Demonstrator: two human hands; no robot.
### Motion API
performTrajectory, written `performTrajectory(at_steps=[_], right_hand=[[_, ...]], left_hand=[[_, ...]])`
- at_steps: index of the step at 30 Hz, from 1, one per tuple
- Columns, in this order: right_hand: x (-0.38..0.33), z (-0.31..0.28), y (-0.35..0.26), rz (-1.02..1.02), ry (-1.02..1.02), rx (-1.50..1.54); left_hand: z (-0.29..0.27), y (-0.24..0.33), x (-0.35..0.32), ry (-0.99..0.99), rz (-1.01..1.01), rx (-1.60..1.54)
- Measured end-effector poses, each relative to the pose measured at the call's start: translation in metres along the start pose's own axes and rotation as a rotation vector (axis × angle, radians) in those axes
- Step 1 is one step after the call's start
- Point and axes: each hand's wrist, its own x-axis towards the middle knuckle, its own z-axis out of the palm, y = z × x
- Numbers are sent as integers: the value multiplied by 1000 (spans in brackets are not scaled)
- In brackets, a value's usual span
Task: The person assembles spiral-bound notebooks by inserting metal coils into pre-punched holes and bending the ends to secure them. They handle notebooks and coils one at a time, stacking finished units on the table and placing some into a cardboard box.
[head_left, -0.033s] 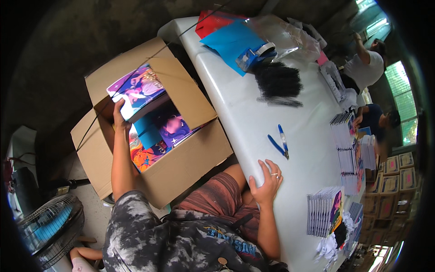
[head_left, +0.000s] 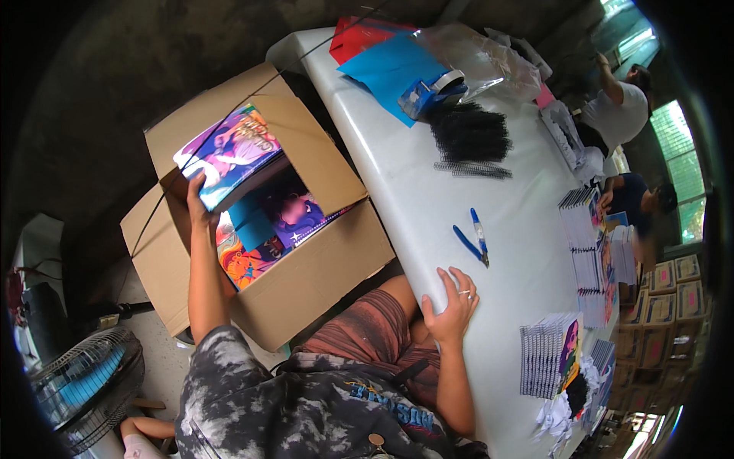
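My left hand (head_left: 199, 200) grips a colourful illustrated notebook (head_left: 233, 153), held tilted at the far side of an opened cardboard box (head_left: 306, 294). A thick shaded edge shows under its cover; I cannot tell whether it is one notebook or a stack. Inside the box lie more notebooks, one with a purple cover (head_left: 297, 218) and one with an orange cover (head_left: 243, 260). A blue piece (head_left: 251, 224) lies among them. My right hand (head_left: 453, 310) rests, fingers apart, on the near edge of the white-covered table (head_left: 397, 206). Blue-handled cutters (head_left: 472, 239) lie beyond it.
Black binding coils (head_left: 468, 138), a blue tape dispenser (head_left: 428, 93) and blue sheets (head_left: 382, 73) sit at the table's far end. Spiral notebook stacks (head_left: 541, 359) line its right side. A fan (head_left: 88, 382) stands at lower left. Two people work beyond the table.
My left hand and the notebook have shifted slightly, with the notebook's left corner a little lower and further left. My right hand stays on the table.
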Motion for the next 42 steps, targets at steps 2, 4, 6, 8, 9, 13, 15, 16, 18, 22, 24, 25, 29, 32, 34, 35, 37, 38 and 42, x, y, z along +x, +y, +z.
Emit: performTrajectory(at_steps=[2,4,6,8,9,13,15,16,18,22,24,25,29,32,34,35,37,38,42], right_hand=[[-1,1,1,-5,11,7],[-1,2,-3,-50,58,51],[-1,13,-8,-148,160,177],[1,17,-47,-53,20,614],[-3,34,-62,182,-178,1153],[14,66,-99,1049,-811,2127],[28,76,-92,705,-927,2686],[37,65,-87,592,-835,2770],[57,20,-88,340,-651,2906],[49,-48,-39,45,-148,2564],[28,-72,-10,-30,67,2018],[19,-76,6,35,174,1993],[5,-81,74,263,573,2200],[13,-77,146,352,834,2200],[26,-66,196,334,998,2242],[32,-57,218,370,1099,2179],[49,-39,249,470,1273,2088],[60,-34,250,550,1323,1982],[54,-26,237,791,1331,1652]], left_hand=[[-13,22,-35,-86,-1,-109],[1,39,-84,-191,115,-82],[-2,58,-125,-308,110,-191],[20,64,-170,-206,73,-294],[24,61,-182,-128,66,-298],[29,40,-216,-331,-34,-460],[13,22,-201,-366,-193,-766],[4,13,-193,-364,-269,-908],[59,11,-199,-604,-412,-817],[155,5,-222,-1098,-701,-660],[141,-30,-200,-775,-325,-232],[148,-46,-177,-837,-147,23],[300,-103,-183,-981,-323,418],[420,-175,-213,-955,-855,275],[477,-216,-226,-1176,-936,306],[497,-237,-227,-1221,-996,389],[524,-279,-215,-1306,-1061,496],[530,-298,-205,-1346,-1085,563],[526,-328,-210,-1328,-1064,811]])
